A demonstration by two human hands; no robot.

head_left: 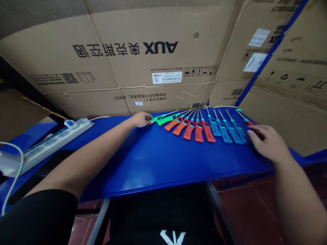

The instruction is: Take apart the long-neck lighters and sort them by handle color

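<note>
Utility lighters (199, 132) fanned, green, red, blue

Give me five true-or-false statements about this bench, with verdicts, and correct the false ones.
The left hand is at the green lighters: true.
The right hand holds a green lighter: false; it is at a red lighter at the row's far end.
The row of lighters lies on a blue table: true.
The power strip lies on the floor: false; it lies on the table.
The carton behind shows AUX upside down: true.
</note>
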